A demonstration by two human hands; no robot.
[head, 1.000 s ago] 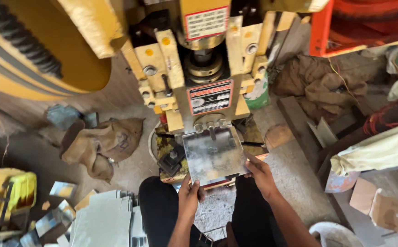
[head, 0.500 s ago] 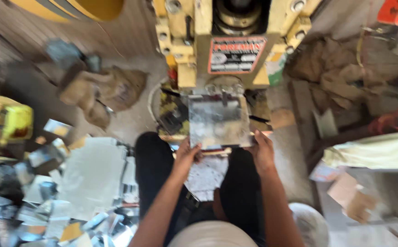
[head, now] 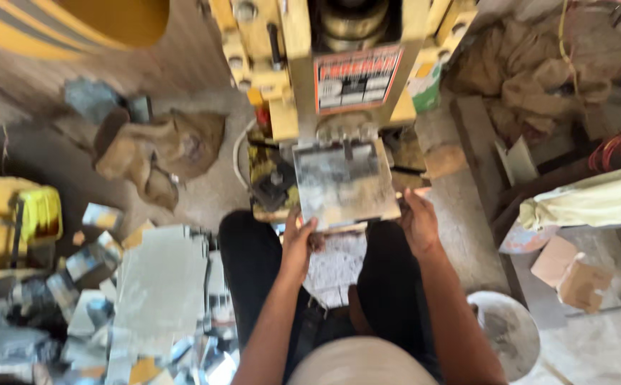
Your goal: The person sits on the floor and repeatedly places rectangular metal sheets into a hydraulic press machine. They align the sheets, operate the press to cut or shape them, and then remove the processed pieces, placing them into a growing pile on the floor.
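Observation:
I hold a flat, shiny metal sheet (head: 344, 184) by its near corners under the yellow press machine (head: 346, 71). My left hand (head: 297, 246) grips the sheet's lower left corner. My right hand (head: 417, 222) grips its lower right edge. The sheet lies roughly level, with its far edge up against the die area of the press. My dark-trousered legs sit below it, and a perforated white scrap (head: 335, 264) lies between them.
A pile of cut metal sheets and offcuts (head: 160, 285) lies at the left. A yellow container (head: 11, 221) stands at far left. Brown rags (head: 157, 150) lie on the floor. Cardboard pieces (head: 571, 274) and a round white lid (head: 506, 331) sit at right.
The view has tilted down and closer, so the press fills more of the top. Both hands stay on the sheet, which remains under the press.

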